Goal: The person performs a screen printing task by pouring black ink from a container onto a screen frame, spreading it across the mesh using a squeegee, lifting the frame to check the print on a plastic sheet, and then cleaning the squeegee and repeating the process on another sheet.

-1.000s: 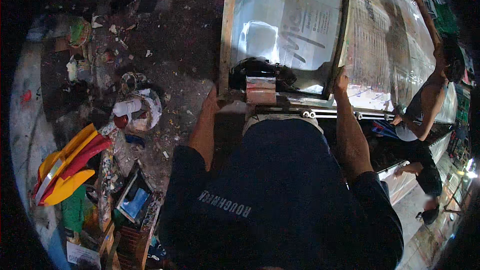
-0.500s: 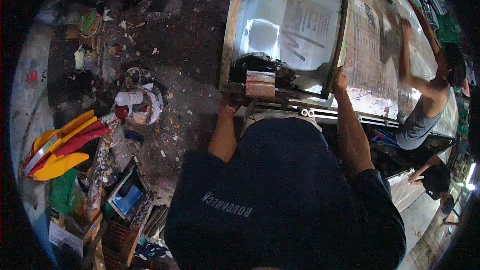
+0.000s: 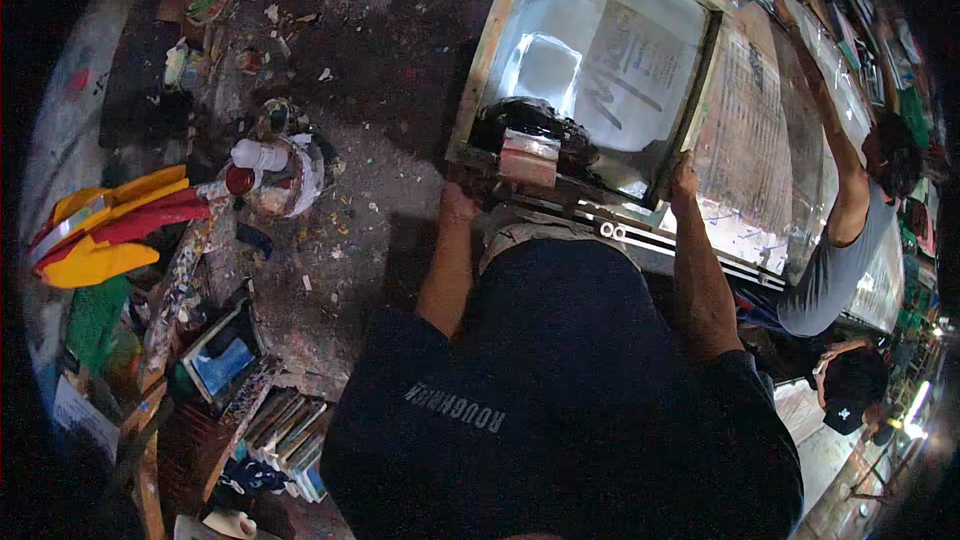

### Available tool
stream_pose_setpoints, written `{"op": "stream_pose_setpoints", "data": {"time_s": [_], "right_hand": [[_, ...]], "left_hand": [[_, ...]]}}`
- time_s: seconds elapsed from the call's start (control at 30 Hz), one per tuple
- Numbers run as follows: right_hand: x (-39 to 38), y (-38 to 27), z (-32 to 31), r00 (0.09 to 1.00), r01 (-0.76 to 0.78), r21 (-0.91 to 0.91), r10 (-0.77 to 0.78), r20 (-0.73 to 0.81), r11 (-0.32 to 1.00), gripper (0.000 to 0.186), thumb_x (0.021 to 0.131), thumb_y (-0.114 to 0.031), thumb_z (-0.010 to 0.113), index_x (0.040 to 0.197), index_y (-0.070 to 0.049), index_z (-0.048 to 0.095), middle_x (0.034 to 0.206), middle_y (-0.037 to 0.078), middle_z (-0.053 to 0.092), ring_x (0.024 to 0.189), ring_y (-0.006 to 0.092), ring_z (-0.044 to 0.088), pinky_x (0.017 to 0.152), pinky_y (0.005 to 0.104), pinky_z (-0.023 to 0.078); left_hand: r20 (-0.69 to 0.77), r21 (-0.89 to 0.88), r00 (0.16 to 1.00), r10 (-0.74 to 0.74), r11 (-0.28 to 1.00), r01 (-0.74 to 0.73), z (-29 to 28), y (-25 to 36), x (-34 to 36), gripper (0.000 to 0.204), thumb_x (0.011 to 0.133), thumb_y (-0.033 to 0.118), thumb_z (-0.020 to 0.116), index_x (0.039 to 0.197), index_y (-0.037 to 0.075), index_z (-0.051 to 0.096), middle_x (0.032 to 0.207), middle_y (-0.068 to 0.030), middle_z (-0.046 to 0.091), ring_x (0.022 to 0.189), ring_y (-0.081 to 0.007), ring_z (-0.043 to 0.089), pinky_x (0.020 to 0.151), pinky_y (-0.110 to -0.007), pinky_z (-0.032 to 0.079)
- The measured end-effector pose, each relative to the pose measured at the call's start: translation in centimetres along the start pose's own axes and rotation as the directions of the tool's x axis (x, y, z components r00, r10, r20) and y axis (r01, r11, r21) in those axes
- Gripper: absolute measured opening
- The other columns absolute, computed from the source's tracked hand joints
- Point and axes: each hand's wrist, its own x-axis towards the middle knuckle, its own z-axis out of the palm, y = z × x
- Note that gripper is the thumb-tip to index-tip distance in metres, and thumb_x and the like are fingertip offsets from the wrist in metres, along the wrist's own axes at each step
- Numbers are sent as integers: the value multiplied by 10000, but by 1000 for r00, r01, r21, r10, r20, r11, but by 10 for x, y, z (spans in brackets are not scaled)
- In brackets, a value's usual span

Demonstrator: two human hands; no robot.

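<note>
A wooden screen printing frame [image 3: 487, 60] lies before me. Its pale mesh [image 3: 655, 50] carries dark lettering. Black ink [image 3: 575, 140] pools at the near end, and a squeegee [image 3: 528, 162] with a worn reddish-brown handle rests in it. My left hand [image 3: 462, 202] holds the frame's near left corner, its fingers mostly in shadow. At the near right corner, my right hand [image 3: 686, 180] is closed around the side rail.
Clear sheeting covers the long table [image 3: 745, 130] on the right, with pale rails [image 3: 690, 255] along its near edge. One co-worker [image 3: 845, 230] reaches over it; another person [image 3: 850, 380] is lower right. Left are a paint-stained bucket [image 3: 300, 185], yellow-and-red cloth [image 3: 120, 230] and stacked frames [image 3: 290, 435].
The view has turned slightly, so the floor items sit further left. Both my hands stay on the frame. The co-worker's arm now reaches toward a framed panel at the far side.
</note>
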Motion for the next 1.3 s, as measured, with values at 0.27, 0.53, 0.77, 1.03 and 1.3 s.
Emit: {"op": "stream_pose_setpoints", "data": {"time_s": [0.27, 0.53, 0.77, 1.03, 1.3], "right_hand": [[63, 74, -5, 921, 360, -463, -389, 37, 810, 542, 1021, -477, 428, 1217, 10, 566, 839, 140, 683, 672, 291, 669, 558, 400, 524], [31, 28, -12, 978, 105, -71, -90, 188, 992, 617, 1031, -645, 327, 1180, -110, 597, 884, 91, 683, 760, 222, 647, 652, 397, 519], [5, -11, 1, 988, -116, 129, 102, 113, 985, 506, 1049, -543, 416, 1089, -84, 624, 782, 28, 630, 588, 224, 587, 512, 372, 472], [59, 48, 1, 998, 16, 2, -16, 66, 1000, 606, 1020, -637, 395, 1032, -86, 647, 829, 73, 667, 671, 227, 637, 552, 396, 500], [13, 11, 6, 992, 48, 148, -64, 108, 988, 713, 987, -706, 410, 1203, -39, 540, 970, 133, 659, 836, 274, 657, 693, 446, 536]], "left_hand": [[-95, 576, 836, 541, 715, -397, 70, -16, -1, 274, 1035, 253, 495, 1259, 130, 594, 1108, -82, 670, 875, -240, 679, 719, -396, 597], [-693, -340, 705, 149, 795, -503, 130, 16, -17, 331, 959, 130, 642, 1280, 61, 605, 1153, -94, 663, 983, -249, 653, 837, -417, 565], [-852, 24, 501, 154, 966, -256, 169, 45, -33, 432, 929, 316, 751, 1156, -42, 669, 1104, -120, 682, 1014, -279, 643, 887, -430, 516], [-949, 95, 285, 133, 985, -145, 188, 48, -4, 514, 987, 368, 646, 1269, -60, 609, 1267, -236, 631, 1193, -369, 594, 951, -493, 502], [-933, -89, 360, 18, 956, -281, 157, 37, 13, 379, 989, 247, 643, 1251, -25, 620, 1263, -138, 670, 1076, -272, 663, 892, -448, 543]]}}
